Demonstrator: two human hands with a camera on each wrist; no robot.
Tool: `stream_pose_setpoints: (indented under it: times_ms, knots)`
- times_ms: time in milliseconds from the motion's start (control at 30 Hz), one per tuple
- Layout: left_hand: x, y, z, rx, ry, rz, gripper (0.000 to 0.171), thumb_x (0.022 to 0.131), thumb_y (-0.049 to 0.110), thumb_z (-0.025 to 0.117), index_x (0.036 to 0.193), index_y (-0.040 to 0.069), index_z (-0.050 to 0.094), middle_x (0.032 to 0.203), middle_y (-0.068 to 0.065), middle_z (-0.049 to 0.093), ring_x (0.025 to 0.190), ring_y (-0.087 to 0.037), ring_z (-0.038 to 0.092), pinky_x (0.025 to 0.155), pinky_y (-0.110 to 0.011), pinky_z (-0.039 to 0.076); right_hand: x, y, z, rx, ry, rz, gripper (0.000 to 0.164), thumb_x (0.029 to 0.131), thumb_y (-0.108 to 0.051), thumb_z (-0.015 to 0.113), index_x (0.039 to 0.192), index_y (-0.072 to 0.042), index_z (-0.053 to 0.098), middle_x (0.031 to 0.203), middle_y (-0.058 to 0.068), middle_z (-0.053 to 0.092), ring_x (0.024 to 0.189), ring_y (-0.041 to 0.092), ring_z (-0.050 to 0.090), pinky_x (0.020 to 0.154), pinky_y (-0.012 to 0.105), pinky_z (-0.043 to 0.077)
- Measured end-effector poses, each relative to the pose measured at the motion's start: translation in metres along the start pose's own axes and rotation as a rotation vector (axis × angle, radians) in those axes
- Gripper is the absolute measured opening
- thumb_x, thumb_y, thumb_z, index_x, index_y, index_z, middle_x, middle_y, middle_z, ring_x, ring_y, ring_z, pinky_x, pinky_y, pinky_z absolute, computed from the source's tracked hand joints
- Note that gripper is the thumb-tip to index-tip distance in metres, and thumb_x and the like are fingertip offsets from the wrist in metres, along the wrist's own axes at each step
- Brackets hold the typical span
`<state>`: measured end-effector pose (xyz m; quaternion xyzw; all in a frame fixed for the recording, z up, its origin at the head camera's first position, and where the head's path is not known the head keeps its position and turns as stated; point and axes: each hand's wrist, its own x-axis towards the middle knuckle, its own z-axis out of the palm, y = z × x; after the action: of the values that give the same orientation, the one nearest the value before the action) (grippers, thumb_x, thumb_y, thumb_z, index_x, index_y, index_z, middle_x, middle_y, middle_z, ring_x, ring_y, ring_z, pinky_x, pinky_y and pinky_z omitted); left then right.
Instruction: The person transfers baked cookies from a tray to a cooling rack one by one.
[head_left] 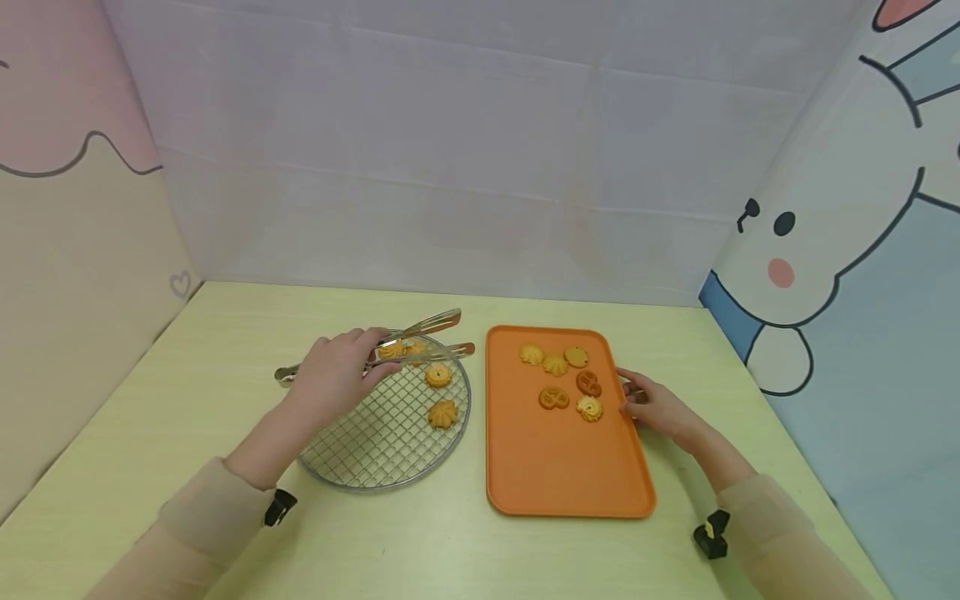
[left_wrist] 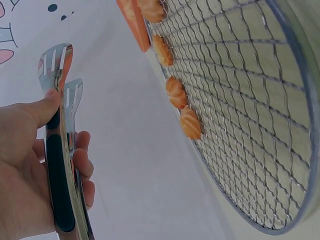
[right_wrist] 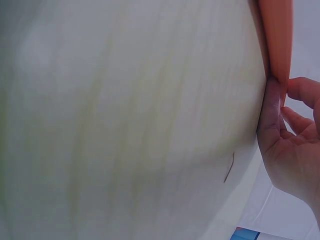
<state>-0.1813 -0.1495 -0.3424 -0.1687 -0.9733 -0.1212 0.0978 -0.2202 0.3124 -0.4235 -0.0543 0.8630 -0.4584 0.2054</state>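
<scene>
My left hand point(head_left: 333, 375) grips metal serving tongs point(head_left: 435, 322) above the round wire rack point(head_left: 367, 454). The slotted tips stand apart with nothing between them; the left wrist view shows dark grips on the tongs point(left_wrist: 61, 185). Several piped cookies point(head_left: 442, 414) lie along the rack's far and right side, some partly behind the tongs. On the orange tray point(head_left: 562, 475) are two pretzel-shaped cookies point(head_left: 553, 397), a round flat cookie point(head_left: 576, 357) and several piped ones point(head_left: 589, 408). My right hand point(head_left: 660, 410) pinches the tray's right edge, its fingertips partly hidden.
A pale wooden-look table point(head_left: 420, 550) carries the rack at left and the tray at right, with a narrow gap between them. A whitish cloth wall point(head_left: 450, 167) rises behind, and cartoon-printed panels point(head_left: 810, 250) flank both sides.
</scene>
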Motion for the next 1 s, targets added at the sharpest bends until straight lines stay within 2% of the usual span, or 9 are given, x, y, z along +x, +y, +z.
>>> stream_pose_setpoints:
  times_ms: [200,400,600,833,1000]
  knots:
    - [-0.001,0.019,0.003,-0.042,0.038,0.036,0.052,0.088,0.043,0.063,0.128,0.011,0.055,0.088,-0.001,0.064,0.076,-0.017,0.058,0.079,-0.046,0.046,0.000,0.000,0.000,0.000,-0.003,0.008,0.066,0.092,-0.004,0.053,0.149,0.000,0.019,0.123,0.022,0.040,0.106,0.028,0.044,0.077,0.027,0.050]
    - [0.002,0.038,0.008,-0.064,0.009,0.051,0.053,0.089,0.045,0.061,0.128,0.011,0.054,0.108,-0.006,0.066,0.101,-0.026,0.062,0.091,-0.051,0.044,-0.001,0.000,0.001,-0.002,-0.007,0.009,0.065,0.093,-0.004,0.053,0.149,-0.001,0.019,0.124,0.022,0.040,0.105,0.028,0.044,0.076,0.027,0.050]
    - [0.007,0.056,0.017,-0.059,-0.011,0.073,0.054,0.089,0.049,0.059,0.128,0.012,0.054,0.090,0.001,0.063,0.085,-0.018,0.061,0.085,-0.047,0.046,-0.003,0.001,0.001,-0.004,-0.013,0.006,0.065,0.093,-0.004,0.052,0.149,-0.001,0.019,0.123,0.022,0.039,0.106,0.028,0.044,0.078,0.027,0.050]
    - [0.013,0.075,0.028,-0.041,-0.026,0.106,0.050,0.089,0.049,0.059,0.126,0.015,0.056,0.086,0.004,0.062,0.080,-0.014,0.059,0.076,-0.040,0.045,-0.006,-0.001,0.001,-0.022,-0.016,0.012,0.066,0.093,-0.004,0.053,0.149,0.000,0.019,0.124,0.022,0.040,0.106,0.029,0.044,0.080,0.028,0.050]
    - [0.017,0.085,0.038,-0.040,-0.047,0.118,0.049,0.089,0.049,0.059,0.124,0.017,0.057,0.090,0.004,0.064,0.081,-0.014,0.062,0.079,-0.041,0.046,-0.008,-0.003,0.001,-0.029,-0.025,0.012,0.066,0.093,-0.005,0.053,0.149,0.000,0.019,0.125,0.023,0.040,0.107,0.029,0.045,0.081,0.029,0.050]
